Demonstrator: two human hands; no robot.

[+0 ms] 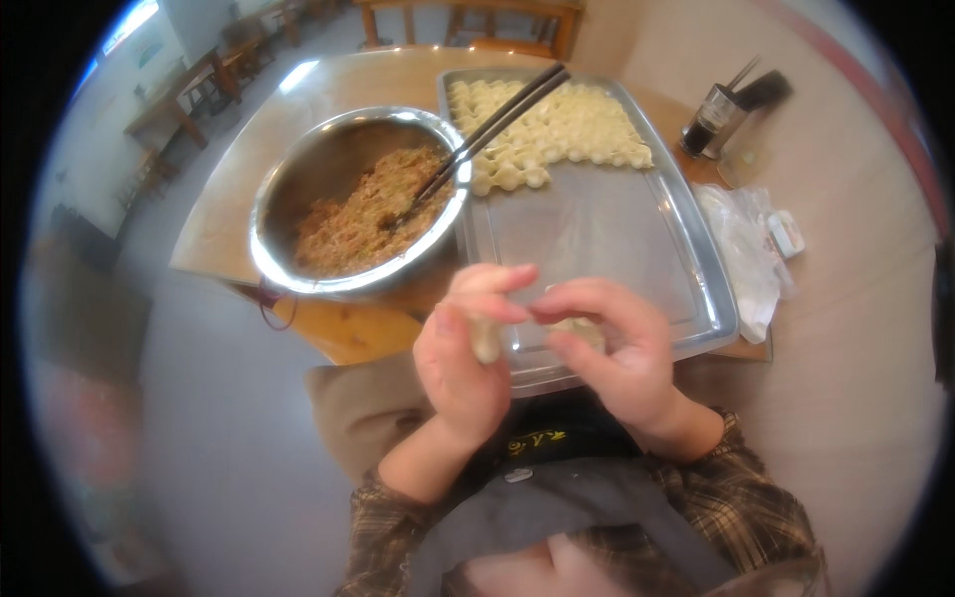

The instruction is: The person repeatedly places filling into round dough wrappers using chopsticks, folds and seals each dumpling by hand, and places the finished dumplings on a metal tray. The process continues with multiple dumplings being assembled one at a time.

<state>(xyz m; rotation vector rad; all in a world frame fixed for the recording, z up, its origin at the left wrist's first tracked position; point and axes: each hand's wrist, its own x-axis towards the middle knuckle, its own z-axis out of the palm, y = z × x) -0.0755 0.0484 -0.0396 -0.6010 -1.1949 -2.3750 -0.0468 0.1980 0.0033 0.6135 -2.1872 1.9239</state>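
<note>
Both my hands are raised over the near edge of a metal tray [597,234], fingertips close together. My left hand [463,363] is closed on a small pale piece of dough [485,340], seen between its thumb and fingers. In my right hand [632,348], thumb and fingers curl around another pale dough piece [582,330], partly hidden by the fingers. Whether either piece holds filling cannot be made out. Tight rows of pale dumplings [557,119] cover the far part of the tray.
Left of the tray, a steel bowl [261,224] holds minced filling [368,214], with dark chopsticks [497,117] propped in it and reaching over the tray. A glass holder [708,121] and a clear plastic bag [744,254] lie to the right on the wooden table [224,214].
</note>
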